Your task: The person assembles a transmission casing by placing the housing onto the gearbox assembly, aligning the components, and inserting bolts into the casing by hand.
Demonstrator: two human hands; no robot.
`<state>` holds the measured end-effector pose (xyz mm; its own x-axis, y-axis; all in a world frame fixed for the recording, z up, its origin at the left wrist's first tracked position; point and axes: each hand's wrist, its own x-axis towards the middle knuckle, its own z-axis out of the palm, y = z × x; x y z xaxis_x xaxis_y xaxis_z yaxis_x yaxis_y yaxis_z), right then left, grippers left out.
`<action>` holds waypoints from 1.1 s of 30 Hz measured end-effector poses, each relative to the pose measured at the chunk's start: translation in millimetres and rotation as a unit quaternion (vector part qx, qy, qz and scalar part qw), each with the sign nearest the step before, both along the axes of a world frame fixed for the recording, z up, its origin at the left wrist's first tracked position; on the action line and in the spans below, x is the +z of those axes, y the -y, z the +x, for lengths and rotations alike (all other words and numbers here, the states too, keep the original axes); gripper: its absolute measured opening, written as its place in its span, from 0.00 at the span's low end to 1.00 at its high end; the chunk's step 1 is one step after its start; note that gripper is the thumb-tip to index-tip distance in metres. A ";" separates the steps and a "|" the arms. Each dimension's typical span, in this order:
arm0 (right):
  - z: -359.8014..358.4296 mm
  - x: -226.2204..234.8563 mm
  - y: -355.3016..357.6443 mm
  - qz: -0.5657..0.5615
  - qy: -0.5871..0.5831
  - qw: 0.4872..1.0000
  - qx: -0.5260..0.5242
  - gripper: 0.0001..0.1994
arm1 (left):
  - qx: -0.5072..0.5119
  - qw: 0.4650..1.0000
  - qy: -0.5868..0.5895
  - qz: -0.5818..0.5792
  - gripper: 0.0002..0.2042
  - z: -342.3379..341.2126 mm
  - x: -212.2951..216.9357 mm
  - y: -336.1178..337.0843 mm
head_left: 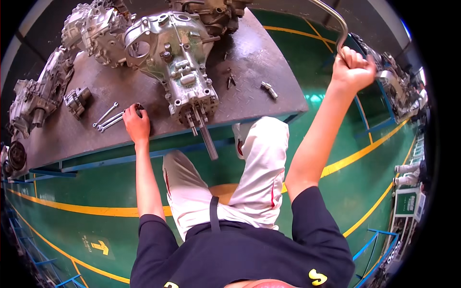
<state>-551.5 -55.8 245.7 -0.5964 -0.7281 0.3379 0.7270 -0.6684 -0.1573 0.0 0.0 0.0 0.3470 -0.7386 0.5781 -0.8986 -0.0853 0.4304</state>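
Note:
My right hand is raised at the upper right, its fingers wrapped round a bent metal bar that runs out of the top of the view. On the steel worktable, my left hand curls over a small dark object whose kind is mostly hidden by the fingers. Several combination wrenches lie just left of that hand. To its right stands a large silver gearbox, a splined shaft jutting past the table's near edge toward me.
More gearbox housings crowd the table's back and left. A short gear shaft sits by the wrenches. Right of the gearbox lie a small silver joint piece and dark bits. Another bench with metal parts stands at right.

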 end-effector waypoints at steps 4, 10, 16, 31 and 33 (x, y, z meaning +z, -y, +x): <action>-10.2 -8.7 2.5 0.028 0.167 0.985 0.040 0.22 | -0.015 0.999 0.014 -0.046 0.12 15.6 10.4 25.0; 22.2 11.6 -28.8 0.033 0.064 0.997 0.002 0.19 | -0.014 0.999 0.000 -0.037 0.12 7.0 4.7 7.0; 31.2 -19.4 -30.7 0.233 0.073 0.968 -0.063 0.16 | -0.039 0.998 0.026 -0.050 0.15 3.9 2.1 18.3; 10.3 -24.4 -87.7 0.014 0.200 0.977 -0.070 0.21 | -0.065 0.998 -0.013 -0.006 0.15 31.0 -14.5 10.6; 5.4 -40.6 -85.9 0.064 0.246 0.965 -0.072 0.21 | -0.056 0.998 -0.010 -0.003 0.15 25.0 -11.8 11.2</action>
